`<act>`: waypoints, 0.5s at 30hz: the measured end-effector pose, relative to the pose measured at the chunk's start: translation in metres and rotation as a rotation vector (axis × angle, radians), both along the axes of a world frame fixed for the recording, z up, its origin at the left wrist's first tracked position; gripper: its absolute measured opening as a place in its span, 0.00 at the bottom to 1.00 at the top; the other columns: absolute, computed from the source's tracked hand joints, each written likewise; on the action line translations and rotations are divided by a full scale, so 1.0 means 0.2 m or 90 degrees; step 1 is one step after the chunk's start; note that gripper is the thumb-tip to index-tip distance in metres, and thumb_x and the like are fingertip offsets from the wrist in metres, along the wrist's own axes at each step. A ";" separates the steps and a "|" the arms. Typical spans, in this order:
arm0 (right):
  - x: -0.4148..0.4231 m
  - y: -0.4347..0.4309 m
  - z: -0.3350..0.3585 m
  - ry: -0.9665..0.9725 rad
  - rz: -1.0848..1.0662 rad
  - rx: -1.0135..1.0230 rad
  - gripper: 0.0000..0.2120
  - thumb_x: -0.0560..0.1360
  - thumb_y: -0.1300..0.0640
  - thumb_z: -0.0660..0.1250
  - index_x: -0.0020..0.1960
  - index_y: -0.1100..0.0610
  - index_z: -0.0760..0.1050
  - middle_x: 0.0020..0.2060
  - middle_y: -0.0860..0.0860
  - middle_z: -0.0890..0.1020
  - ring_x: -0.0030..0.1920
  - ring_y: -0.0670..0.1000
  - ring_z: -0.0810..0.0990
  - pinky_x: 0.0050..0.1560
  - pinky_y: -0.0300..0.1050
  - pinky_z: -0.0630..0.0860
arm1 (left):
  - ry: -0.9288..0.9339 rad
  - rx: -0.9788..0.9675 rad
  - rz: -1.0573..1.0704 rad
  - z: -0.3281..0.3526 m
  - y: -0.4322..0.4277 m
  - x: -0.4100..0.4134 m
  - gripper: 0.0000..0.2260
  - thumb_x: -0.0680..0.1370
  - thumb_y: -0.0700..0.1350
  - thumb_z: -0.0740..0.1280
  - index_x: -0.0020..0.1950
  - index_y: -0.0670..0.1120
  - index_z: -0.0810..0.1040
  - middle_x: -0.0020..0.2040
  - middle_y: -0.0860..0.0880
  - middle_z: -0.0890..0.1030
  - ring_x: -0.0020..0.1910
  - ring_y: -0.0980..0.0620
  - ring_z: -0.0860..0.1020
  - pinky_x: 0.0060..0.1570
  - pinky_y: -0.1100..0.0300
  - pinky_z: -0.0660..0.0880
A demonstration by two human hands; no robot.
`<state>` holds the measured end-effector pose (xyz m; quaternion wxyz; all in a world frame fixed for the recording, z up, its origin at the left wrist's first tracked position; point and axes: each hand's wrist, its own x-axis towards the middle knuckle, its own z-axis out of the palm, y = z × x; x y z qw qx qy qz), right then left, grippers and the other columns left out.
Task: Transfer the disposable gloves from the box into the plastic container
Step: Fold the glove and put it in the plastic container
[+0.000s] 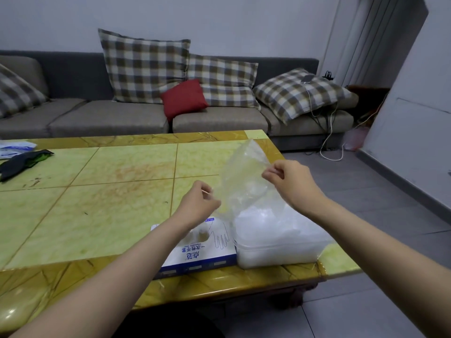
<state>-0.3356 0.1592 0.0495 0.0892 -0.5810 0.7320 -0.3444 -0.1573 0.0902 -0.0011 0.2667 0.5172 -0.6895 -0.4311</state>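
Holding one transparent disposable glove [244, 172] spread in the air, the left hand [200, 203] pinched its lower left edge and the right hand [288, 181] pinched its upper right edge, the fingers of both curled onto the film. Head view, containers: the glove hung above a translucent plastic container [275, 254] at the near right corner of the table, its lower part reaching down to the contents. The container was open and filled above the rim with a heap of gloves [268, 223], whitish and crumpled. Touching the container's left side lay a flat blue-and-white box [202, 252] printed with a hand outline. Its top opening was partly hidden by the left wrist, so what was inside could not be told. Surface: a low table [109, 191] with a glossy yellow-green stone-pattern top and amber border. A dark cloth [22, 162] and a white packet [14, 148] lay at its far left edge. Room: a grey sofa [109, 118] stood behind the table, bearing several checked cushions [144, 67] and one red cushion [184, 98]. A phone [308, 78] rested on the rightmost cushion, with cables [329, 132] trailing to the grey tiled floor [366, 191].
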 end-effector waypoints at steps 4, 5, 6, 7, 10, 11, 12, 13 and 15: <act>0.01 0.02 0.02 0.157 0.022 0.073 0.16 0.80 0.61 0.59 0.33 0.59 0.67 0.37 0.53 0.69 0.42 0.55 0.69 0.34 0.44 0.61 | -0.096 -0.201 -0.059 0.06 0.05 -0.06 0.33 0.74 0.40 0.70 0.73 0.49 0.56 0.72 0.48 0.60 0.69 0.50 0.64 0.63 0.61 0.65; 0.02 0.02 0.02 0.184 0.033 0.094 0.13 0.80 0.59 0.60 0.38 0.61 0.73 0.39 0.52 0.68 0.43 0.56 0.71 0.34 0.43 0.61 | -0.075 -0.251 -0.083 0.09 0.07 -0.08 0.37 0.73 0.39 0.71 0.75 0.51 0.53 0.74 0.49 0.56 0.72 0.51 0.60 0.66 0.62 0.61; 0.04 0.02 0.01 0.208 0.050 0.115 0.11 0.80 0.58 0.60 0.43 0.61 0.76 0.40 0.51 0.67 0.44 0.55 0.72 0.34 0.43 0.61 | -0.067 -0.309 -0.112 0.11 0.08 -0.10 0.40 0.72 0.38 0.71 0.76 0.53 0.51 0.75 0.51 0.54 0.73 0.51 0.57 0.68 0.61 0.58; 0.05 0.03 0.01 0.223 0.068 0.123 0.10 0.80 0.56 0.62 0.46 0.61 0.77 0.39 0.50 0.66 0.44 0.55 0.73 0.35 0.43 0.61 | -0.077 -0.361 -0.141 0.14 0.08 -0.12 0.42 0.72 0.37 0.71 0.76 0.55 0.50 0.76 0.51 0.53 0.74 0.51 0.55 0.70 0.59 0.57; 0.05 0.03 0.01 0.219 0.107 0.099 0.07 0.78 0.57 0.65 0.50 0.59 0.79 0.39 0.48 0.67 0.45 0.54 0.73 0.41 0.42 0.62 | -0.141 -0.423 -0.206 0.19 0.07 -0.14 0.35 0.72 0.37 0.70 0.73 0.57 0.59 0.71 0.53 0.65 0.69 0.51 0.60 0.68 0.55 0.61; 0.05 0.04 0.01 0.224 0.118 0.093 0.06 0.77 0.57 0.65 0.51 0.58 0.79 0.42 0.48 0.69 0.48 0.53 0.73 0.42 0.42 0.62 | -0.166 -0.423 -0.211 0.20 0.06 -0.15 0.28 0.73 0.38 0.70 0.69 0.57 0.66 0.65 0.53 0.72 0.66 0.50 0.64 0.65 0.55 0.63; 0.04 0.05 0.01 0.227 0.129 0.092 0.06 0.77 0.56 0.66 0.51 0.57 0.78 0.45 0.49 0.71 0.50 0.52 0.73 0.41 0.41 0.62 | -0.196 -0.432 -0.209 0.20 0.05 -0.15 0.20 0.74 0.40 0.69 0.63 0.55 0.72 0.59 0.53 0.76 0.62 0.50 0.67 0.61 0.55 0.65; 0.03 0.06 0.01 0.214 0.136 0.093 0.06 0.76 0.56 0.67 0.52 0.56 0.77 0.47 0.48 0.73 0.51 0.51 0.73 0.40 0.41 0.63 | -0.226 -0.445 -0.206 0.21 0.05 -0.15 0.12 0.75 0.42 0.69 0.57 0.53 0.76 0.54 0.53 0.78 0.59 0.50 0.69 0.58 0.55 0.67; 0.00 0.07 0.00 0.137 0.157 0.100 0.09 0.74 0.55 0.70 0.52 0.55 0.73 0.49 0.49 0.77 0.50 0.50 0.75 0.40 0.38 0.68 | -0.251 -0.454 -0.194 0.23 0.04 -0.17 0.04 0.76 0.42 0.69 0.50 0.50 0.79 0.49 0.52 0.81 0.54 0.50 0.72 0.54 0.56 0.68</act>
